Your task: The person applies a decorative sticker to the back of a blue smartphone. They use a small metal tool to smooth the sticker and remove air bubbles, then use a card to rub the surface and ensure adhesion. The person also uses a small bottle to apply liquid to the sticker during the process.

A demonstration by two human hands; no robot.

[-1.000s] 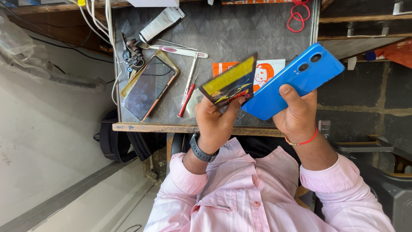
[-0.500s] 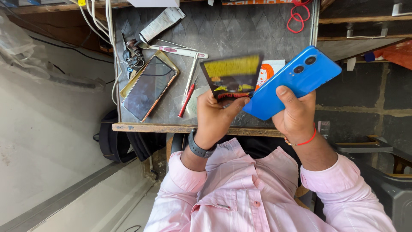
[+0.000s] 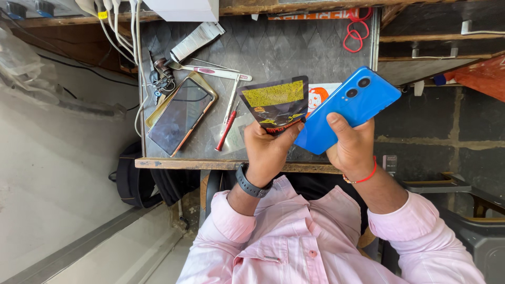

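From my remote seat, I see both hands raised over the near edge of the desk (image 3: 263, 52). The right hand (image 3: 351, 150) has its grip clamped on a blue phone (image 3: 347, 108), back side up, its long axis running from 7 o'clock at the palm to 1 o'clock, camera end farthest from the wrist. The left hand (image 3: 267, 150) is pinched shut on the lower edge of a dark packet with a yellow band (image 3: 274, 102), which stands up toward 12 o'clock from the fingers. The packet lies at 9 o'clock from the phone, just beside it, their near corners meeting or overlapping between the two thumbs; I cannot tell which. The left hand is the nearer one to the packet, the right to the phone.

On the grey desk, at 9 o'clock from the packet, lie a red screwdriver (image 3: 226, 131) and tweezers (image 3: 230, 97); farther at 9 o'clock rests a second phone with a dark screen (image 3: 181, 114). A red cord (image 3: 357, 29) sits at 1 o'clock. The room is cramped: block wall to the right, pale floor to the left.
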